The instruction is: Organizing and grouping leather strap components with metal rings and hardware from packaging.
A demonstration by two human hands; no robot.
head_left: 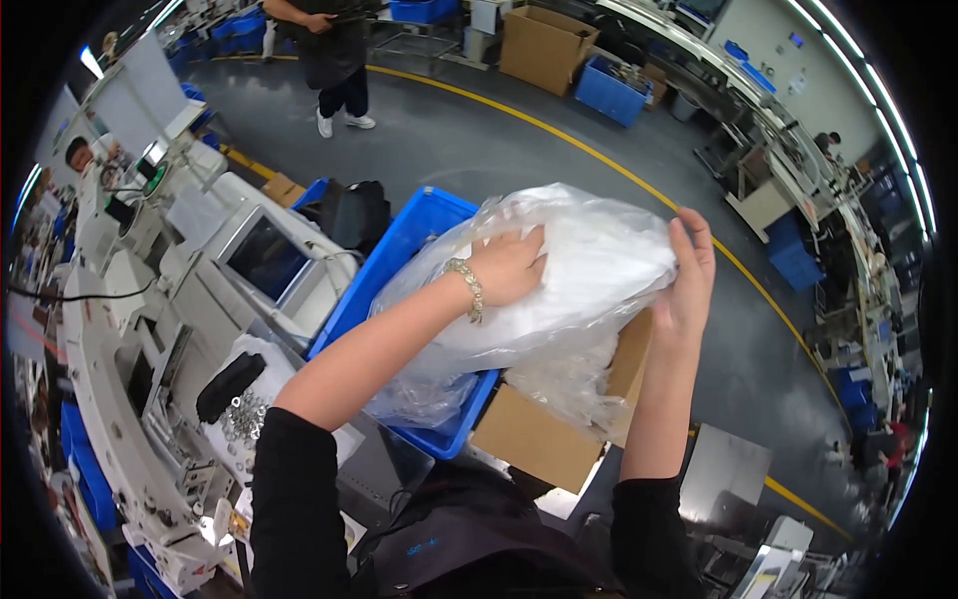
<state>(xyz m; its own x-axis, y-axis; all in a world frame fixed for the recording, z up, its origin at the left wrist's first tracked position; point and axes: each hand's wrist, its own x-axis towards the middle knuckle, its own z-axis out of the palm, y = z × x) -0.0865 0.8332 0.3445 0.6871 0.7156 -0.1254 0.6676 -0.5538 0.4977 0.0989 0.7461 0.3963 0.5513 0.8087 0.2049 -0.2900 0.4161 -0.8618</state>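
A grey factory floor (519, 150) marked by a curving yellow line (599, 160) carries cardboard boxes (544, 45) and blue crates (611, 92) along its far edge, where a person's white shoes (342, 123) stand just inside the line. To the left, a long white workbench (120, 329) bears a screen (264, 258), a black pouch (231, 385) and a heap of small metal rings (242, 417). Beside the bench, a blue bin (399, 255) sits next to an open brown carton (539, 434). More blue crates (793, 255) rest on the floor at right.
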